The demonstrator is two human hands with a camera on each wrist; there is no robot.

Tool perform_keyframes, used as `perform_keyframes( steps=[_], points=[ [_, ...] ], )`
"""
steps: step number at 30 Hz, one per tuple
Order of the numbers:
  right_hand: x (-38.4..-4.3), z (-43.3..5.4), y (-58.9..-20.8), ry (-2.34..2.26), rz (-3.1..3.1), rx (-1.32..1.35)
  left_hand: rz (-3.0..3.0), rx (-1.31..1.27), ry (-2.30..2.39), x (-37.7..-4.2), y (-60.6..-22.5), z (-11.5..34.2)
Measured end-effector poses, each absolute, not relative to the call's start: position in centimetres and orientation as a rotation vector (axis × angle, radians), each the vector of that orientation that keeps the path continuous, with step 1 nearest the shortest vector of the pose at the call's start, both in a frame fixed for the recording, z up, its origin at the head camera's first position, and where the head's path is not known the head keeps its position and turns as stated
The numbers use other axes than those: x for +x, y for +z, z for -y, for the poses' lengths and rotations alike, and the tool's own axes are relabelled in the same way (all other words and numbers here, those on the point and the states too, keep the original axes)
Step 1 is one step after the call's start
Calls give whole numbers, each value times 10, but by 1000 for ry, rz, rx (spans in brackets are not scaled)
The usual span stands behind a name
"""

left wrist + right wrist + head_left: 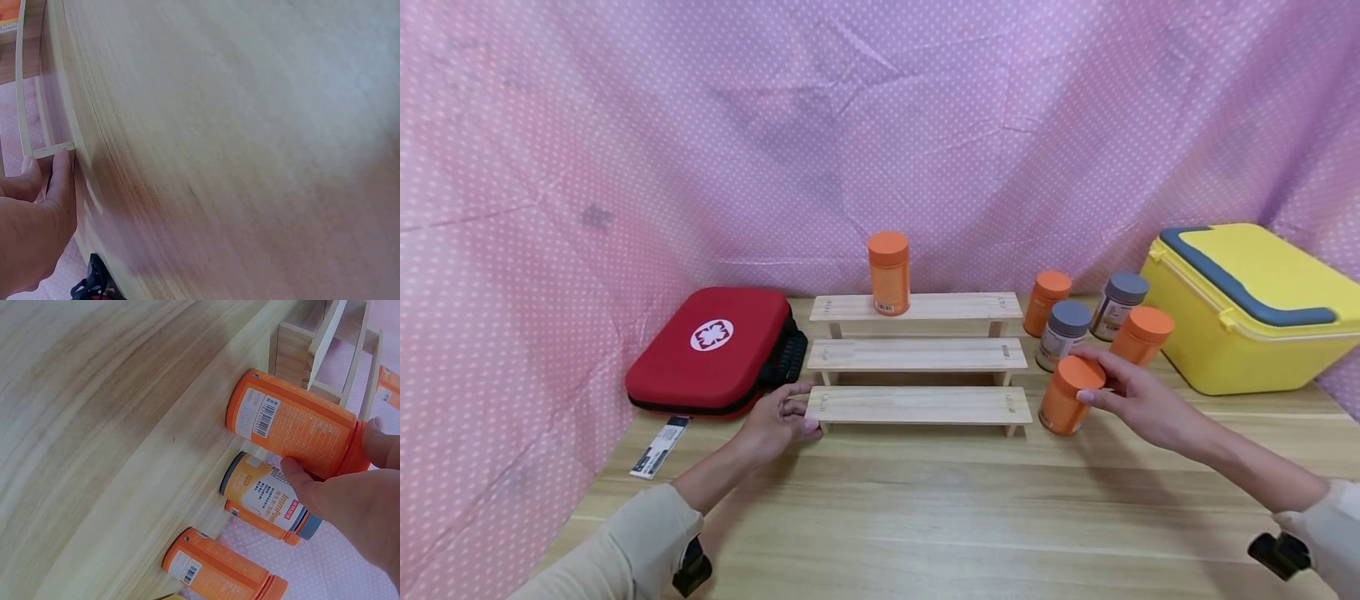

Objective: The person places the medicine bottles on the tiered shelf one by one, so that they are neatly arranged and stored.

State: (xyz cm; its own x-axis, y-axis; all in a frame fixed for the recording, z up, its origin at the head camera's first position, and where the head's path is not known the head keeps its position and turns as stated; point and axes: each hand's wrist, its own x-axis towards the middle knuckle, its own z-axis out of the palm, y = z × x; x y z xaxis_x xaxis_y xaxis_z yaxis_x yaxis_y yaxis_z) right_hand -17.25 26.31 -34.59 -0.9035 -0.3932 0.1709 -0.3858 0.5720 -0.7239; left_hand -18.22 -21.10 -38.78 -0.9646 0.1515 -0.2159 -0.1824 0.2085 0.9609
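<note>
My right hand (1120, 396) grips an orange supplement bottle (1063, 408) near its orange cap, thumb on one side and fingers on the other. In the right wrist view this bottle (290, 422) shows a barcode label, with the hand around its cap end. My left hand (778, 421) holds the left end of the lowest tier of a three-tier wooden display rack (917, 406). The left wrist view has its thumb and fingers pinching the rack's end support (55, 151). Another orange bottle (890, 275) stands upright on the top tier.
Right of the rack stand two grey-capped bottles (1063, 333) and two more orange bottles (1047, 304). A yellow box (1247, 333) with a grey handle is at far right. On the left lie a red first-aid case (715, 350) and a small white label strip (660, 447). Pink dotted cloth (925, 125) hangs behind.
</note>
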Motion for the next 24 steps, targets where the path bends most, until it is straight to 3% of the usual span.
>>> perform_keyframes(
  steps=[10, 24],
  points=[
    [-170, -267, -338, -1279, -2819, -739, -2216, -33, 1853, -181, -388, 210],
    [-179, -272, -266, -1333, -2916, -799, -2217, -21, 1836, -181, -385, 210]
  ],
)
